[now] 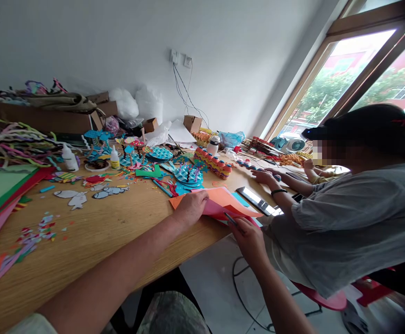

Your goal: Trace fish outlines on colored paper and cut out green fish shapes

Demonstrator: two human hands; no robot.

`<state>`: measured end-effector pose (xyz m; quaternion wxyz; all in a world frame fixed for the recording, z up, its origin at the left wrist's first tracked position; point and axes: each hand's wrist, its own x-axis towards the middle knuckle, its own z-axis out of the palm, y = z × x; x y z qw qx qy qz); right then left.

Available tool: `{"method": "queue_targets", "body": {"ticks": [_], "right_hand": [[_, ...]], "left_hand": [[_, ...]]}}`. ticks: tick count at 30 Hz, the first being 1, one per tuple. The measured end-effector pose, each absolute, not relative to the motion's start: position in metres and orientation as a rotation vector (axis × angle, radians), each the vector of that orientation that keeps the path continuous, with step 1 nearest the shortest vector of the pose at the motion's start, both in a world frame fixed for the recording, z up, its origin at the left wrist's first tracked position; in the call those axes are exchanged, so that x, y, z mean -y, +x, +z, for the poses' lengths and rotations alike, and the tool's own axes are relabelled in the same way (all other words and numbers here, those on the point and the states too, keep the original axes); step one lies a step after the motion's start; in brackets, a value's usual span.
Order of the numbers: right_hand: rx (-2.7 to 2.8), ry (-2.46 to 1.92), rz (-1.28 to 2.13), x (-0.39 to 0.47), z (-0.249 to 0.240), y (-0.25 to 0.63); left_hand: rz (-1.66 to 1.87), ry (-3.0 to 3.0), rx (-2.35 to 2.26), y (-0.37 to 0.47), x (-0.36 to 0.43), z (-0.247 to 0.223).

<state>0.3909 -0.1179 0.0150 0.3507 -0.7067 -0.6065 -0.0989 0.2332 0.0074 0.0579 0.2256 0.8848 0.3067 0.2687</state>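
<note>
My left hand (190,209) is closed on the edge of a small stack of coloured paper, thumb on top. An orange sheet (219,194) lies uppermost, and a pinkish-red sheet (218,209) shows where the paper is lifted and bent. Against the near right edge of the stack, my right hand (250,239) grips a slim dark tool (230,218); whether it is a pen or scissors I cannot tell. Part of the tool is hidden by the fingers. Beneath and beyond the stack, a blue sheet (240,199) is partly covered.
A phone (256,200) lies right of the paper, near a seated co-worker (348,218). Blue paper trays (187,175), an egg-carton craft (213,162) and glue bottles (69,158) stand farther back. Fish cutouts (77,198) and paper scraps (37,236) lie left.
</note>
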Motion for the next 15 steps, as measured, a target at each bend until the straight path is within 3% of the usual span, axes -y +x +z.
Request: {"method": "queue_targets", "body": {"ticks": [6,15], "right_hand": [[1.526,-1.876,-0.207,0.120,0.016,0.384],[1.289,-1.763,-0.043,0.146,0.019,0.370]], "left_hand": [[0.689,2.446,-0.779,0.229,-0.008,0.053],[0.287,2.571,-0.447,0.184,0.009,0.048]]}}
